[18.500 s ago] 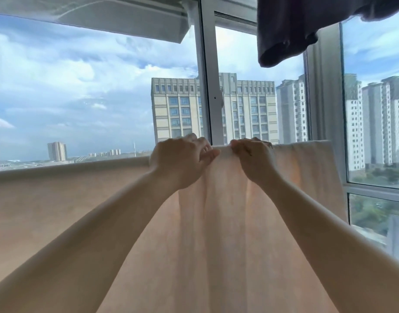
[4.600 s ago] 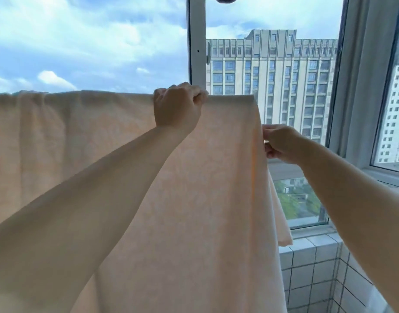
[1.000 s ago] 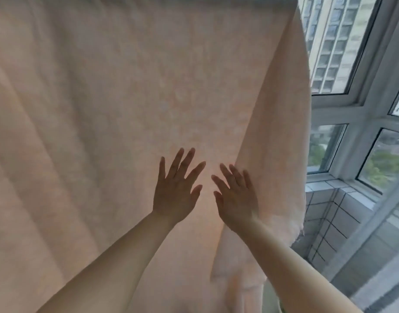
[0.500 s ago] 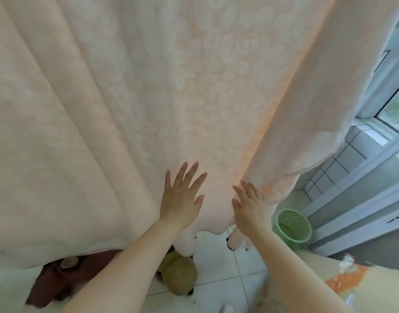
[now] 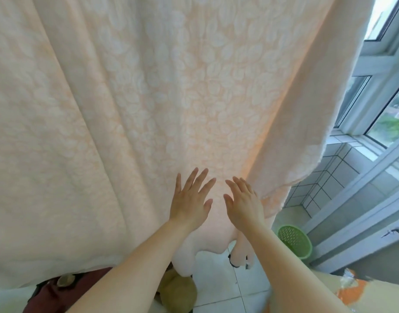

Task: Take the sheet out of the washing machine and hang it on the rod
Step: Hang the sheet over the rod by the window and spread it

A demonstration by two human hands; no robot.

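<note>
Sheet (image 5: 148, 98) was hanging down in front of the person and pretty much filled the whole view, pale peach with a faint leafy pattern woven in and a few long soft folds running down it. Whatever it hung from was out of frame above, so I couldn't see the rod itself. Its lower edge ended above the white tiled floor (image 5: 218, 288), and the right side edge draped down near the window (image 5: 388, 105). Both hands were flat against the fabric low down in the middle, side by side and just apart. Left hand (image 5: 189, 199) had its fingers straight and spread out, palm on the cloth, not gripping anything. Right hand (image 5: 243, 199) was the same deal, fingers extended and laid on the sheet right by its right-hand fold, nothing pinched or held. Down on the floor to the right, past the right forearm, sat a green basket (image 5: 295, 241) close to the white window frame. Under the sheet's bottom edge on the left there was something dark red (image 5: 49, 292) and an olive-coloured lump (image 5: 180, 292), couldn't tell what either was.
</note>
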